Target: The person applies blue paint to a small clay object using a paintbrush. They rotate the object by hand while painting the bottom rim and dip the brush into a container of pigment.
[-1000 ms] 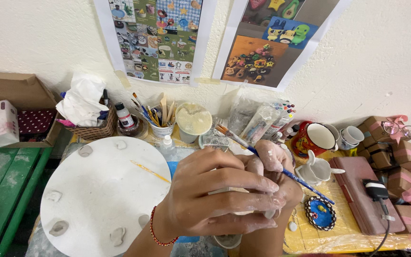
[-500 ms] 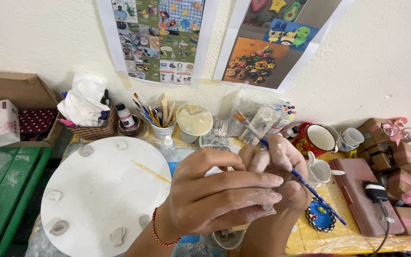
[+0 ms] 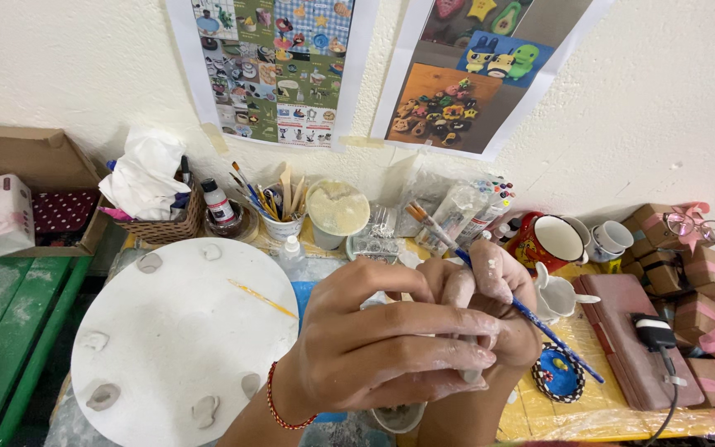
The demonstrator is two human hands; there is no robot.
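Observation:
My left hand [image 3: 382, 348] is wrapped around a small pale clay piece held in front of me, its fingers dusted with white clay; most of the piece is hidden under them. My right hand [image 3: 482, 294] presses against the same piece and grips a thin blue-handled paintbrush [image 3: 506, 294] that runs diagonally from upper left to lower right. A red bracelet circles my left wrist. Below my hands peeks the rim of a small cup [image 3: 397, 418].
A round white board [image 3: 184, 339] with small clay lumps and a yellow stick lies at left. Behind are a wicker basket [image 3: 167, 223], a brush cup [image 3: 279, 219], a cream tub [image 3: 337, 211], a red mug [image 3: 549, 242], gift boxes [image 3: 709, 306] and a blue painted dish [image 3: 558, 374].
My hands have risen slightly and turned the clay piece; the brush tip has swung a little to the right. The rest stays put.

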